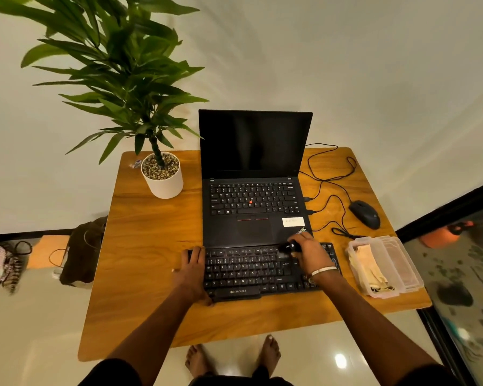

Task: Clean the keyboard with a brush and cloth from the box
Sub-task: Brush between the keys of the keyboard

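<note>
Brush (289, 248): blurred; only a dark handle and a pale smear of bristles at the keys can be made out. It is grasped by the right hand (308, 253), fingers curled round the handle, over the far right part of the keyboard (251, 271). The keys beneath that hand are hidden.

Left hand (193, 270): laid flat on the keyboard's left end, fingers straight, nothing grasped; that end of the keyboard is covered by it.

Keyboard: black, lying on the table (151, 232), its far edge just beside the near edge of an open laptop (253, 190), screen dark. Whether the two touch cannot be told.

Box (385, 266): clear plastic, at the near right of the table, right of the keyboard. A pale folded cloth (367, 263) is seen lying in it; something small and dark at its near end cannot be identified. The clear piece along its right side may be the lid; this is not certain.

Pot (163, 176): white, far left, filled with pebbles, holding a plant (123, 65) whose top leaves are cut off by the frame.

Mouse (365, 214): far right, with cables looping to the laptop.

Floor at left: a dark bag (81, 252), partly hidden by the table.
</note>
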